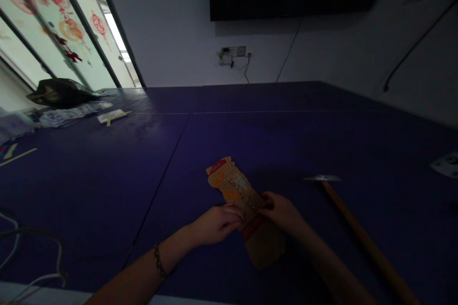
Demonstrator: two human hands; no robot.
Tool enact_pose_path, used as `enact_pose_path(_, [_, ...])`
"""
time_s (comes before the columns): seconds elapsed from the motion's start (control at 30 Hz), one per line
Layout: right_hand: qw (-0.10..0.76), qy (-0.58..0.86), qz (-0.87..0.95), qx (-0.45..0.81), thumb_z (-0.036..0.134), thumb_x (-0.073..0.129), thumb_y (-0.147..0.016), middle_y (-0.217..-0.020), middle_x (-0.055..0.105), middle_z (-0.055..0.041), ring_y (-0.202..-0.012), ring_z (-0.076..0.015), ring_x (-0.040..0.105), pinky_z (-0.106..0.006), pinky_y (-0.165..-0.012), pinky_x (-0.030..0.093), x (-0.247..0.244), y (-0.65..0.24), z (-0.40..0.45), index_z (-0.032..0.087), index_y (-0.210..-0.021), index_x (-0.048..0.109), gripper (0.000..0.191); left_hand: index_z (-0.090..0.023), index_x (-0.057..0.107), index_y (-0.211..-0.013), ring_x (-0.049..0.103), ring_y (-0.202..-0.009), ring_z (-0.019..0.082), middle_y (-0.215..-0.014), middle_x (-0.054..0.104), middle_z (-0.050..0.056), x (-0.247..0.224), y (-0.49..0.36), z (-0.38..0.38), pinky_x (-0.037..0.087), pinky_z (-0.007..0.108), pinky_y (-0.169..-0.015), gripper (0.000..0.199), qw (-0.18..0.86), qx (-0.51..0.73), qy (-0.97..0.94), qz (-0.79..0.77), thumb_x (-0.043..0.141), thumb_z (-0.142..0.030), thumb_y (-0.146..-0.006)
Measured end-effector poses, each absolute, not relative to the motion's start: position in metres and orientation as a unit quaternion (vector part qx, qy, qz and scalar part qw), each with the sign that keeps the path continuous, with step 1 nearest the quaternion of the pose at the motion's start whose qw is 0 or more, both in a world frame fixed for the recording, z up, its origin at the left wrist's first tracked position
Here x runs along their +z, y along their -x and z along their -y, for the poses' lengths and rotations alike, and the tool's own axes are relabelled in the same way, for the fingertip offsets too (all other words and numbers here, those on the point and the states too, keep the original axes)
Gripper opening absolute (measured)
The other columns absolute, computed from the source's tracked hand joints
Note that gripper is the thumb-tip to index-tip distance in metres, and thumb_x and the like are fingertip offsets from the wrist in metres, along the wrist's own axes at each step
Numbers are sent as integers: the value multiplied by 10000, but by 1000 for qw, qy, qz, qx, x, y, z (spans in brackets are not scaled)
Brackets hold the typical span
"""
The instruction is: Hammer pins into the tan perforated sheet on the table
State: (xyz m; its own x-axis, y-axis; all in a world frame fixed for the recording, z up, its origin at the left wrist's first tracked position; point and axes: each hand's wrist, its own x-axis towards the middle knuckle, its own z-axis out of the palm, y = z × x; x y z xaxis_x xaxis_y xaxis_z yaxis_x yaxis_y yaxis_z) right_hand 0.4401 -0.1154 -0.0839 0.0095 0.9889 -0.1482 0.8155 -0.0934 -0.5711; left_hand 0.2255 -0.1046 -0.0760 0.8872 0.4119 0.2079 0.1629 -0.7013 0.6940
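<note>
A brown cardboard package [236, 187] with orange and red print lies on the dark purple table, slanting from upper left to lower right. Its plain brown lower flap [265, 246] extends below a red band. My left hand [221, 223] has its fingers curled against the package's left edge, near the middle. At the opposite edge, my right hand [281, 210] pinches the cardboard between thumb and fingers. The fingertips of both hands are partly hidden. Right of my right hand lies a wooden-handled tool [361, 233] with a thin metal head, like a hammer or pick.
White cables [59, 259] loop at the lower left. A black bag [60, 93], plastic wrapping [69, 113] and a small white pad [113, 115] rest at the far left. A metal piece [447, 164] sits at the right edge. Sockets [236, 51] are on the wall behind.
</note>
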Motion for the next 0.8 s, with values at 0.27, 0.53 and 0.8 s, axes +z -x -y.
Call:
enact_pose_path(0.27, [150,678,667,270,209,528,-701,-810,693,-68,-782,-216,630,-289,-681,461,-87,-447,105,162,-793,674,180,-141,576,-792,547,-955,153,-924,612,79,-84,-225,98,435,282,-848,326,390,199,-880,-184,305,-287,-899])
enact_pose_path(0.53, [80,683,675,268,177,556,-635,-616,659,-51,-615,-191,606,-235,-491,383,-74,-440,111,132,-587,660,123,-136,559,-861,536,-911,144,-903,585,76,-91,-226,100,448,254,-807,238,341,220,-889,-211,354,-254,-882])
enact_pose_path(0.8, [76,652,699,282,186,573,-645,-574,645,-23,-580,-162,600,-213,-463,359,-68,-436,117,160,-540,629,122,-203,588,-951,418,-1077,205,-1067,518,61,-96,-225,108,374,366,-937,175,162,202,-922,-287,471,-231,-824])
